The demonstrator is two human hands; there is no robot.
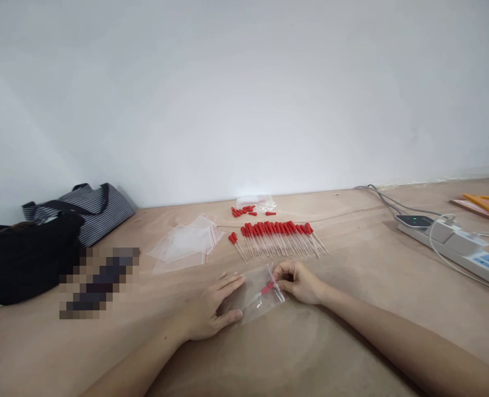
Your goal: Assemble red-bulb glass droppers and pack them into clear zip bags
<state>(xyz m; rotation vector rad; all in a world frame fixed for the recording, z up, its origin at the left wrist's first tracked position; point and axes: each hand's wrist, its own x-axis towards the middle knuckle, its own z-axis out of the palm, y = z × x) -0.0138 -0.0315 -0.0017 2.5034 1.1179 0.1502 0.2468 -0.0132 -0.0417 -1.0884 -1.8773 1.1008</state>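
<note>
A clear zip-lock bag (252,309) lies on the table between my hands, with a red-bulbed glass dropper (266,288) inside it. My right hand (300,282) pinches the bag at its zip edge, close to the red bulb. My left hand (211,309) rests at the bag's left end, thumb and fingers apart; whether it presses on the bag I cannot tell. Beyond my hands lies a row of several droppers (283,245) with red bulbs away from me. A small pair of droppers (238,245) sits just left of that row.
Loose red rubber bulbs (242,211) lie near the wall by a clear bag (254,202). Overlapping empty zip-lock bags (186,242) spread to the left. Fabric bags (25,259) and a blurred dark object (99,284) are further left. A power strip (455,248) with cables stands right.
</note>
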